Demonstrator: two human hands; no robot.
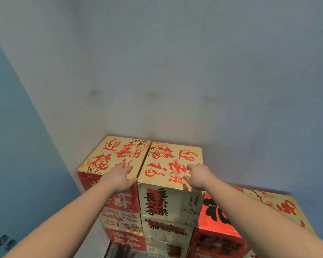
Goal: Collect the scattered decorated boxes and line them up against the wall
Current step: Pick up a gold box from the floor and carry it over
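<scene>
Decorated cardboard boxes stand stacked in columns in the corner against the pale wall (175, 71). The top left box (104, 157) and the top middle box (168, 161) have tan lids with red calligraphy and sit side by side. My left hand (119, 175) rests flat on the near right edge of the left box, fingers spread. My right hand (198, 175) lies on the middle box's lid near its front right corner, fingers bent over the edge. A lower stack to the right is topped by another tan box (280, 207) with a red front.
A blue side wall (22, 146) closes in the left of the stacks. Lower boxes (123, 224) with red and cream printed faces carry the top ones. A strip of dark floor (119, 252) shows at the bottom.
</scene>
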